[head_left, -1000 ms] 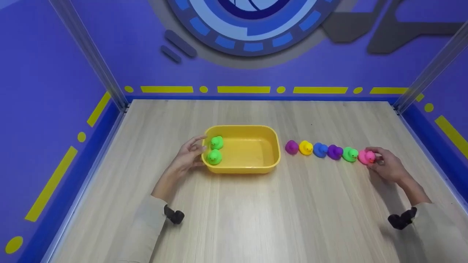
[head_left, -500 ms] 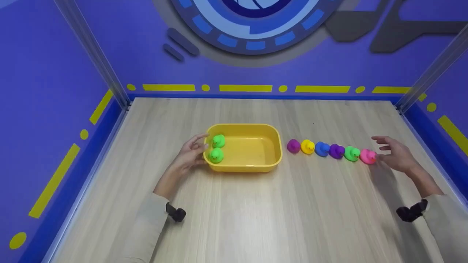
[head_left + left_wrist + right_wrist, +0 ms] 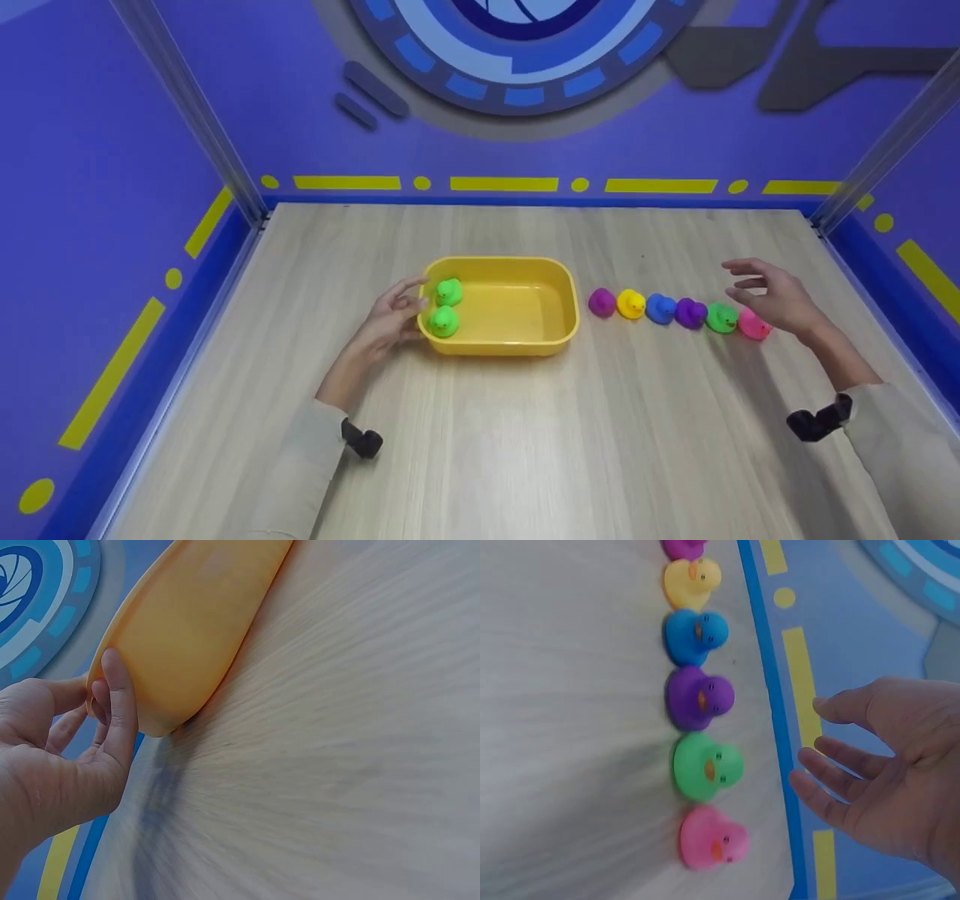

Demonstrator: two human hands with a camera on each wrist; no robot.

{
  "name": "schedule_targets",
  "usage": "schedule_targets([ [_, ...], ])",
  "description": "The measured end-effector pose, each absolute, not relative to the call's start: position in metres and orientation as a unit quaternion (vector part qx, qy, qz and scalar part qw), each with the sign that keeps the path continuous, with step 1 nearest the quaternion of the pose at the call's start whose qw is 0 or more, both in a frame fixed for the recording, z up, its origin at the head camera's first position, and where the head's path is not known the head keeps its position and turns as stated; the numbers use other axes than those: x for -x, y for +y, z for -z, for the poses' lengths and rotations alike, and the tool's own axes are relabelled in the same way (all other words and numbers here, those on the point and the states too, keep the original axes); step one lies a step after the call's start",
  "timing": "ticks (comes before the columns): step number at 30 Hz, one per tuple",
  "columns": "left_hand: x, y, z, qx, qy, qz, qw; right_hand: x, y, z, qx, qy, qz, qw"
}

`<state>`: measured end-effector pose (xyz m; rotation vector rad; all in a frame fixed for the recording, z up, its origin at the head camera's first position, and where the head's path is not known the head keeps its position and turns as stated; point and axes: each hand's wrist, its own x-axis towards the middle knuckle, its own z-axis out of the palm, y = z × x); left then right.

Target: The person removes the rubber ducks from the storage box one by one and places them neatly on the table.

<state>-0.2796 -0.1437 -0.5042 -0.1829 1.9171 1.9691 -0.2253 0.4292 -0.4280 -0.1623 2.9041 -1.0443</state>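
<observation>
At its left end, a yellow plastic basin (image 3: 498, 349) is held by my left hand (image 3: 386, 322), with fingers at the rim and against the outer wall (image 3: 180, 622). Two green rubber ducks (image 3: 444, 321) sit inside by that end. Above the right end of a duck row hovers my right hand (image 3: 776, 300), fingers spread and holding nothing. It partly covers the pink duck (image 3: 752, 325) in the head view. A green duck (image 3: 703, 766) is beside the pink one, then a purple duck (image 3: 697, 697) and a blue duck (image 3: 692, 637).
Farther left in the row are a yellow duck (image 3: 631, 304) and a magenta-purple duck (image 3: 601, 303), close to the basin's right end. The wooden tabletop (image 3: 510, 435) is bordered by blue panels (image 3: 510, 157) at the back and sides.
My right hand has let go of the pink duck, drawn back right, then risen and swung left over the row's end. The left hand has stayed at the basin.
</observation>
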Motion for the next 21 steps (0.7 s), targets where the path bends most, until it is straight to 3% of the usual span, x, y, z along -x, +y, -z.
schedule_targets([
  [6,0.280,-0.144,0.504,0.059,0.680,-0.705,0.195,0.229,0.404,0.424,0.085,0.933,0.351,0.004],
  [21,0.278,-0.144,0.504,0.057,0.675,-0.713,0.184,0.248,0.340,0.415,0.116,0.926,0.357,0.041],
])
